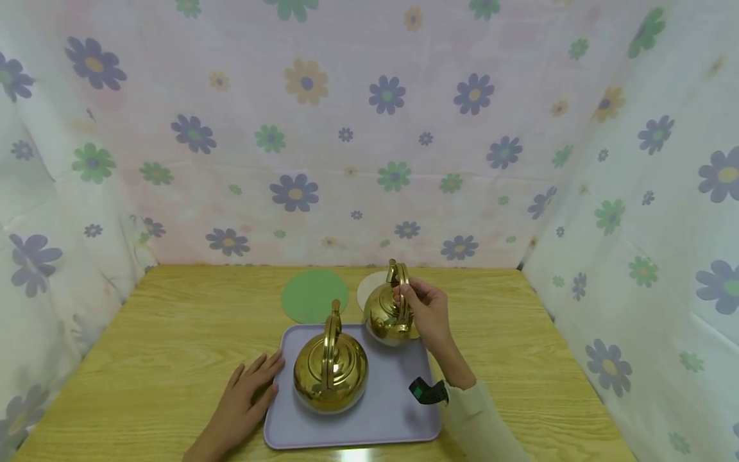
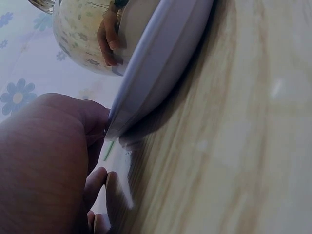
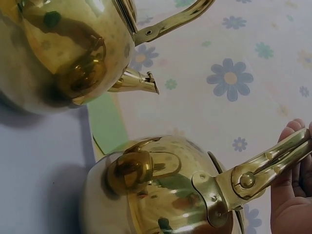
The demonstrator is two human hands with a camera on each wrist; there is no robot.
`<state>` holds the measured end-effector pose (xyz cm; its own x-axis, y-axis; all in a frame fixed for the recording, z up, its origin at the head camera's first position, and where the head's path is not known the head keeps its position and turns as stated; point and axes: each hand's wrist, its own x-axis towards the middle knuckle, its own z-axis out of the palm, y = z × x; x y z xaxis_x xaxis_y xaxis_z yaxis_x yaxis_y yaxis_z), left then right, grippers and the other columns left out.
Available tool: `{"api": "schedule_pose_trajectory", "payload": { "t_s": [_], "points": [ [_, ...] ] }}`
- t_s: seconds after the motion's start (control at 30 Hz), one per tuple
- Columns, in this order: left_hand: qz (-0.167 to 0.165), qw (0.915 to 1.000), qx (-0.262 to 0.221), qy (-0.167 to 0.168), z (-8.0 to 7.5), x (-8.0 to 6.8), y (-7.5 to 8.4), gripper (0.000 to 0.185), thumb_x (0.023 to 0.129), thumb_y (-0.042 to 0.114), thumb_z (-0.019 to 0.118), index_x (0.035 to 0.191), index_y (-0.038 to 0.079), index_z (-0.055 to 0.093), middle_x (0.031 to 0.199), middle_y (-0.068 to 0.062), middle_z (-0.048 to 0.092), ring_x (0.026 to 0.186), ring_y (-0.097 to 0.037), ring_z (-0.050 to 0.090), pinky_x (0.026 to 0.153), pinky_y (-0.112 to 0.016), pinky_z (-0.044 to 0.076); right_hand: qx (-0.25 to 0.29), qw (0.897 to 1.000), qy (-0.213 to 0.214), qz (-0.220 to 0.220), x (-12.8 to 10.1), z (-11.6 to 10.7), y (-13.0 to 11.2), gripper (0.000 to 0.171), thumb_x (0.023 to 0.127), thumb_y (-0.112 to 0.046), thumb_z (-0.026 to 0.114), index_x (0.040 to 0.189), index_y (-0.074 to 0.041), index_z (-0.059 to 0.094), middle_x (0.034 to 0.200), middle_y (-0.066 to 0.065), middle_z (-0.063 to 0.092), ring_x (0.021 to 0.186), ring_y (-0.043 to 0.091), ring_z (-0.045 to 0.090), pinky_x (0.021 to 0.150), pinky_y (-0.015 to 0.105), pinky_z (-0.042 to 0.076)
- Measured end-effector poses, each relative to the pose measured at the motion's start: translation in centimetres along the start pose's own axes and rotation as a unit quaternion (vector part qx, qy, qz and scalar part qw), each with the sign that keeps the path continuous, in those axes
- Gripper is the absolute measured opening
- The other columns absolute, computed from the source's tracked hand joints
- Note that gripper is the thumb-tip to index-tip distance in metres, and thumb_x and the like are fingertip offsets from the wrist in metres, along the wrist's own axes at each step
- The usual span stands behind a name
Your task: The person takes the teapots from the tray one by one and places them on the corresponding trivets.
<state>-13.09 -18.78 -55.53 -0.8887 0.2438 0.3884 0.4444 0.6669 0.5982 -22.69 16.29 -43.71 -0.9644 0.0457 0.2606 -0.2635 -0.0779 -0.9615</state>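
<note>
At 1 o'clock of lavender tray (image 1: 392, 420): far gold kettle (image 1: 378, 316), handle (image 1: 404, 277) running roughly 12–6, gripped by right hand (image 1: 432, 314), nearer of two; pale disc (image 1: 367, 283) partly hidden beyond, toward 11 o'clock. Left hand (image 1: 247, 396), fingers extended, touches tray rim at 9 o'clock; held kettle lies toward its 2.

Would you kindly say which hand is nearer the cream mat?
Right hand, holding a kettle, just right of the mat; the left hand is farther, at the tray's left edge.

Cream sleeve (image 1: 484, 425), black-and-green wrist device (image 1: 429, 392).
</note>
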Motion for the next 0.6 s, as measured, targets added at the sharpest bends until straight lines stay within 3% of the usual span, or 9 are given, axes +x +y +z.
{"api": "schedule_pose_trajectory", "payload": {
  "t_s": [0.47,0.6],
  "points": [
    [0.006,1.0000,-0.002,0.007,0.0,-0.1,0.2,0.044,0.097,0.011,0.067,0.140,0.007,0.062,0.148,-0.010,0.057,0.136,-0.050,0.046,0.119,-0.063,0.016,0.014,1.000,-0.004,0.004,1.3,0.2,0.5,0.033,0.103,-0.006,0.059,0.123,0.020,0.061,0.099,0.023,0.073,0.080,0.012,0.071,0.076,0.024,0.060],
    [0.007,0.9999,0.000,0.008,0.0,-0.1,0.3,0.045,0.096,0.010,0.067,0.140,0.007,0.061,0.148,-0.010,0.057,0.136,-0.049,0.046,0.120,-0.062,0.015,0.018,1.000,-0.006,-0.004,1.6,0.3,0.6,0.033,0.103,-0.006,0.059,0.121,0.021,0.061,0.095,0.015,0.074,0.078,0.010,0.070,0.075,0.023,0.060]
  ]
}}
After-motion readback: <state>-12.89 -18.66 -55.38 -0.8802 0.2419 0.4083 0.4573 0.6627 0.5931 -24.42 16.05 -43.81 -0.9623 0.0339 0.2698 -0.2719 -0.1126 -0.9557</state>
